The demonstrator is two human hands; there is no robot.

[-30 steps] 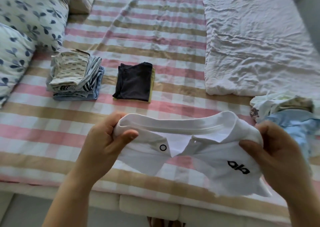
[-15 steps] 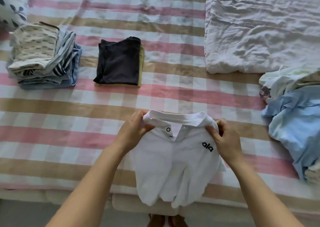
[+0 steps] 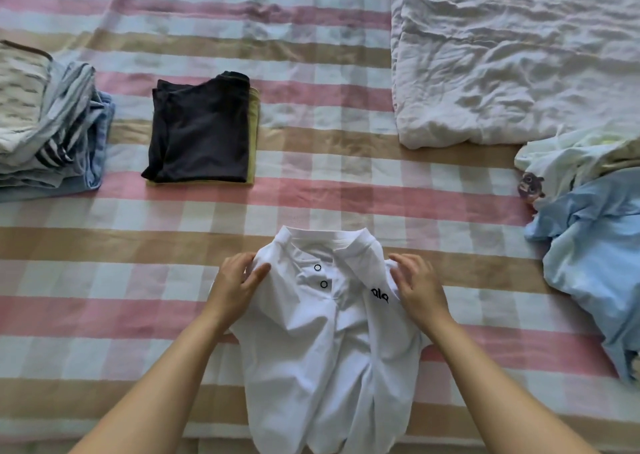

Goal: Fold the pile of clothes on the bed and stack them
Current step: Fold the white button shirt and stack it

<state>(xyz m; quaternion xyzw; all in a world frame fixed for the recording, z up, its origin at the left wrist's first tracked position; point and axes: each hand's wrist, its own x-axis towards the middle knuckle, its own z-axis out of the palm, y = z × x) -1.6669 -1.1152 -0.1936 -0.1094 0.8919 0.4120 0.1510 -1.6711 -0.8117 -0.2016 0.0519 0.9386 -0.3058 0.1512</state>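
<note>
Two folded stacks already sit on the bed point(image 3: 104, 280): a tall striped-and-blue stack point(image 3: 45, 124) at the far left and, just beside it, a dark folded garment point(image 3: 201, 131) on a yellow-green one; the white polo shirt point(image 3: 325, 349) lies face up near the front edge, not yet folded; the left hand point(image 3: 235, 287) pinches one shoulder; the right hand point(image 3: 419, 291) rests bent fingers on the other, and whether it grips I cannot tell; a crumpled pile of clothes point(image 3: 588, 239) waits at the right, so perhaps half the work is left.
</note>
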